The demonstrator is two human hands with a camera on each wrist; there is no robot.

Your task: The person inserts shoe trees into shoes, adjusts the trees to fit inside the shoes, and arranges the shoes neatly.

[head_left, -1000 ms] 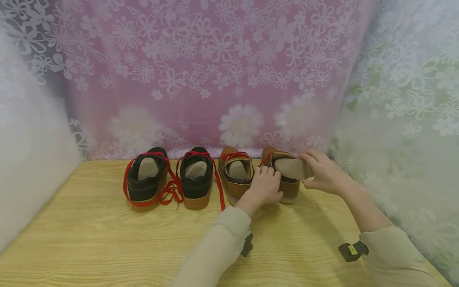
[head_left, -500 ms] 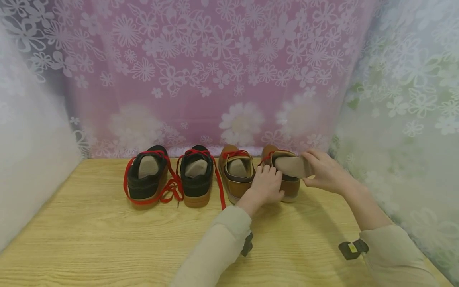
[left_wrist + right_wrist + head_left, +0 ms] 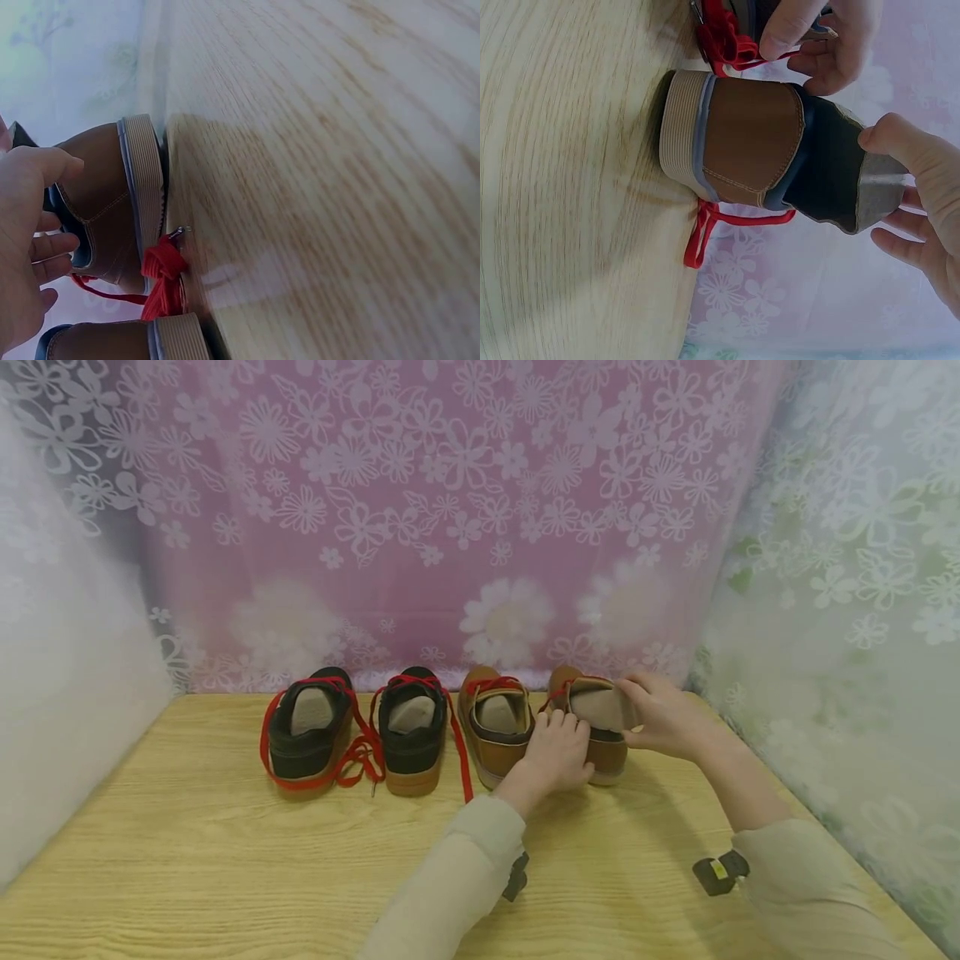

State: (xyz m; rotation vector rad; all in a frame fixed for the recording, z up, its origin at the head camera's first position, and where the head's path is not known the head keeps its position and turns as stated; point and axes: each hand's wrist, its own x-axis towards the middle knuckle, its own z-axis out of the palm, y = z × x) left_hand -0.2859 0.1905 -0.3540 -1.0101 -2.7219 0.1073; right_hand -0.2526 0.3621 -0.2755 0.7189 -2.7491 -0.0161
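In the head view, the far-right brown shoe (image 3: 609, 755) stands heel toward me. My right hand (image 3: 667, 718) pinches the rear end of a beige insole (image 3: 597, 705), whose front lies inside that shoe. From the right wrist, the insole's dark underside (image 3: 826, 169) slopes up from the collar, thumb above and fingers below its edge. My left hand (image 3: 557, 749) holds the same shoe at its left side, fingers bent at the collar; the left wrist view shows that hand (image 3: 30, 232) over the shoe's heel (image 3: 101, 180). The insole's front end is hidden.
A second brown shoe (image 3: 498, 753) stands just left, with beige inside. Farther left are two black shoes (image 3: 411, 752) (image 3: 303, 754) with beige inside and loose red laces (image 3: 362, 754). All stand on a wooden table (image 3: 300, 877) before a pink floral curtain (image 3: 420, 527).
My right hand has moved slightly left, and the insole has slid farther into the brown shoe. The left hand stays in place.
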